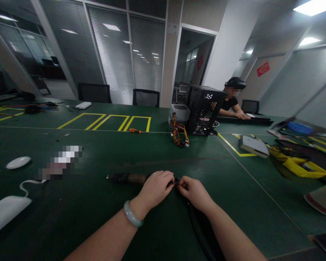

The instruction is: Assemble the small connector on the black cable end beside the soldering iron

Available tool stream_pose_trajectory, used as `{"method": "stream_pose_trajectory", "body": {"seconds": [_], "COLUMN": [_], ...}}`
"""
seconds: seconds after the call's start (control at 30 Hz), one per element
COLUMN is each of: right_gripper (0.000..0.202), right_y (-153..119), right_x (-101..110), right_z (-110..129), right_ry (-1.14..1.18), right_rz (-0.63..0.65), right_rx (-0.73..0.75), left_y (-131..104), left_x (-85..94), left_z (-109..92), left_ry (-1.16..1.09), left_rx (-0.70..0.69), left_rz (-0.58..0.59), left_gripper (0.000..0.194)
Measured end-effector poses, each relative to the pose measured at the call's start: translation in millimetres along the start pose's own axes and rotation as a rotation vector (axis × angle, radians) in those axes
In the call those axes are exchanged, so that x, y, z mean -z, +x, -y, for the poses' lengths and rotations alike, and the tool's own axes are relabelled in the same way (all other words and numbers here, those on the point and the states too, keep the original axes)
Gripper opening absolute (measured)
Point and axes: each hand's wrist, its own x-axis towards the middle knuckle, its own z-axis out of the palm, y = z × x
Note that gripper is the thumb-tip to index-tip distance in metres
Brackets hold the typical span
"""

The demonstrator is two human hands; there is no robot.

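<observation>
A dark cylindrical tool, which looks like an electric screwdriver, lies sideways on the green table with its metal tip to the left. My left hand is closed round its rear end, thumb and fingers pinched together. At the right, my right hand pinches the end of a black cord, close to the left fingertips. The cord runs from there down toward me along the inside of my right forearm. Fingers cover the join between tool and cord, so I cannot tell whether they are connected.
Ahead stand a black computer case and a grey power supply with bundled wires. An orange-handled screwdriver lies left of them. A metal drive box and yellow tray are rightward. A co-worker sits behind the case.
</observation>
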Motion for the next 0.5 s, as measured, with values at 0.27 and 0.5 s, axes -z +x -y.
{"method": "stream_pose_trajectory", "body": {"seconds": [0.27, 0.5], "right_gripper": [0.008, 0.009], "right_y": [-0.6, -1.5], "right_x": [2.3, 4.4], "right_z": [4.7, 4.3], "right_ry": [0.023, 0.034], "right_rz": [0.006, 0.014], "right_rx": [-0.005, -0.015], "left_y": [0.3, 0.9], "left_x": [-1.7, -2.0], "left_z": [1.8, 2.7], "left_ry": [-0.004, -0.019], "left_rx": [0.007, 0.014], "left_rz": [-0.012, -0.003], "left_gripper": [0.007, 0.006]}}
